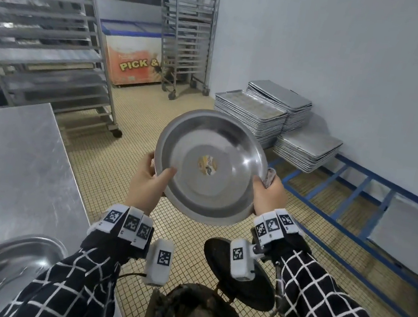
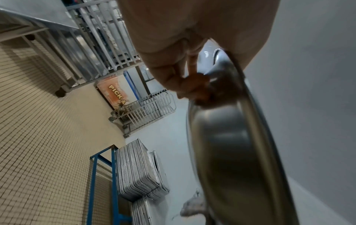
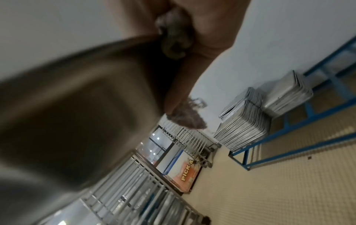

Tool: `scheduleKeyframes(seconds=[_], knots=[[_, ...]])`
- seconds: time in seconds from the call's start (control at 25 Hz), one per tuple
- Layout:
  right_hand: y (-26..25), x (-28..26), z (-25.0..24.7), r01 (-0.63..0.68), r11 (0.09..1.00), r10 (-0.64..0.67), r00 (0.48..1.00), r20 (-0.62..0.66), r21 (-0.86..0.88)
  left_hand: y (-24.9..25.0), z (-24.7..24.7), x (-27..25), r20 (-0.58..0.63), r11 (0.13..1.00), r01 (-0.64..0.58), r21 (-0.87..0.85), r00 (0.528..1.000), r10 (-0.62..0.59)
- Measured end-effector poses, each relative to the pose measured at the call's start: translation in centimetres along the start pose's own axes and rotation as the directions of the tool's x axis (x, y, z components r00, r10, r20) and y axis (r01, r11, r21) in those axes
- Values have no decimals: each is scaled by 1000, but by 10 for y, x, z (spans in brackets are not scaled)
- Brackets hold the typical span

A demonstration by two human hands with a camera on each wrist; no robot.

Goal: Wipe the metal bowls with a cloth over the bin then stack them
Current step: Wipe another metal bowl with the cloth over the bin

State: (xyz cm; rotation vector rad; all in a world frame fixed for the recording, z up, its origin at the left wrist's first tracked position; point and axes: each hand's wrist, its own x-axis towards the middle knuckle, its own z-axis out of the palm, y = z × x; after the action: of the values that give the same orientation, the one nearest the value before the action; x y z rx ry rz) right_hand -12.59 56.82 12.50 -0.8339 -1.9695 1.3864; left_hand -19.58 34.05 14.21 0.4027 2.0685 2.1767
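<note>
- Head view: we hold a shallow metal bowl (image 1: pixel 210 168) in both hands, tilted so its inside faces us, above the tiled floor and just beyond the dark bin (image 1: pixel 198 314) at the near edge.
- Our left hand (image 1: pixel 146 184) grips the bowl's left rim, thumb curled over the inner edge and fingers behind (the left wrist view shows them folded against the underside (image 2: pixel 227 137)).
- Our right hand (image 1: pixel 268 192) clamps the right rim with a grey cloth (image 1: pixel 269 177) bunched between fingers and metal; the thumb lies on the inner edge.
- From the right wrist view, the cloth (image 3: pixel 185 115) pokes out past the fingertips, frayed, while the bowl is a dark blur.
- A second bowl (image 1: pixel 1 277) rests on the steel table (image 1: pixel 14 172) at near left.
- Far right, stacked baking trays (image 1: pixel 256 114) sit on a blue frame (image 1: pixel 358 188) against the wall.
- Far left, tall wheeled racks (image 1: pixel 45 38) stand beside a chest freezer (image 1: pixel 133 58) (its front reads "PICK &").
</note>
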Motion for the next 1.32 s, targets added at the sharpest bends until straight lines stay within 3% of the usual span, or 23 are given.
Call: scheduleKeyframes(seconds=[0.12, 0.28, 0.48, 0.6, 0.68, 0.8, 0.84, 0.88, 1.16, 1.32], knots=[[-6, -18, 14, -63, 985, 75, 995, -72, 161, -4, 11, -9, 108, 996, -85, 40, 991, 80], [-12, -35, 27, -41, 969, 61, 995, -76, 242, -6, 19, -14, 116, 994, -95, 50, 989, 89], [-1, -48, 20, 45, 997, -48, 998, 49, 60, -17, 2, -6, -65, 1000, -15, -13, 998, 14], [4, -59, 24, 226, 973, -219, 968, 120, -44, -19, -5, -6, -105, 999, -31, 25, 994, 34], [7, -70, 37, 446, 882, -392, 873, 289, -151, -21, -6, -6, -109, 998, -51, 35, 993, 54], [13, -93, 57, 749, 635, -522, 597, 609, -190, -20, -3, -7, -77, 997, -69, 38, 994, 72], [17, -98, 60, 795, 574, -522, 540, 660, -197, -18, -3, -7, -59, 997, -73, 32, 995, 75], [20, -100, 59, 815, 535, -516, 522, 680, -220, -15, -3, -7, -44, 997, -73, 15, 996, 74], [35, -48, 35, 785, 380, -419, 618, 666, -490, -9, -20, -3, -43, 995, -68, -68, 997, 65], [25, -90, 54, 795, 507, -433, 568, 700, -332, -14, -11, -2, -92, 991, -123, -54, 989, 118]])
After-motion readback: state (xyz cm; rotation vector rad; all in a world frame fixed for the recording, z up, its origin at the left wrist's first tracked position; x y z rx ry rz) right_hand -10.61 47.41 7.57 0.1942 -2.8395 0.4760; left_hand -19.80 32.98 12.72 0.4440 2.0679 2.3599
